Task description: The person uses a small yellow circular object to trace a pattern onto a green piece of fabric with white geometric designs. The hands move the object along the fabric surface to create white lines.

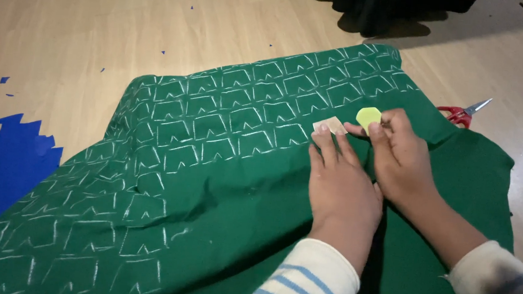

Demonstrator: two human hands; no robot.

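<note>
Yellow-green tailor's chalk (368,117), a flat rounded piece, is pinched between the thumb and fingertips of the right hand (401,158). The chalk edge points down toward the green fabric (222,199), just right of a small tan template (330,126).

The left hand (339,185) lies palm down on the cloth. Its fingers (328,146) are extended and flat, with the fingertips pressing on the near edge of the template. This hand grips nothing; it only holds the template against the fabric. The two hands sit side by side and touch along their inner edges.

Both wrists emerge from cream sleeves with blue stripes (311,280) at the lower edge of the view.

The green fabric is spread over a light wooden floor (87,27). Rows of white chalk outlines (214,132), each a repeated trapezoid shape, cover the left and upper part of the cloth. The area under and to the right of the hands is unmarked. The template lies at the right end of one row.

Red-handled scissors (462,114) rest on the floor just beyond the right edge of the cloth, blades pointing away. A blue sheet (6,171) with a jagged cut edge lies at far left, with small blue scraps (4,80) scattered near it. A dark object (391,9) sits at the top.
</note>
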